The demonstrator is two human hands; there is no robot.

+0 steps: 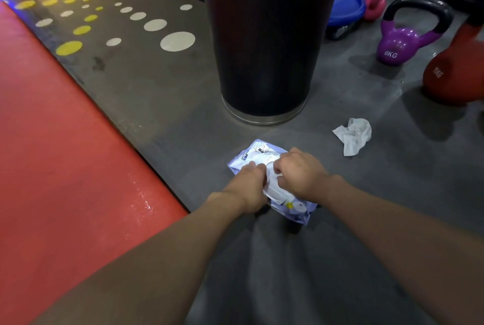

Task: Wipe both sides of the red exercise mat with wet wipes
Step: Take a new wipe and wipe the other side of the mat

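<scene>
- Head view: the red exercise mat (65, 154) lies flat on the floor at left, with a wet sheen near its closest corner.
- The wet wipes pack (258, 153) sits on the grey floor near that corner, in front of a black column (267, 36).
- The left hand (248, 188): grip clamped on the pack's near side.
- The right hand (301, 171): grip pinched on the pack's white lid.
- A crumpled wipe (353, 136) lies apart, to the right; a purple kettlebell (400, 42) stands beyond.

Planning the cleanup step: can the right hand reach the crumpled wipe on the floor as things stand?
Probably yes. The crumpled wipe lies on bare floor just right of and beyond the right hand, nothing between them. That hand is pinching the wipes pack, though, and must let go first.
</scene>
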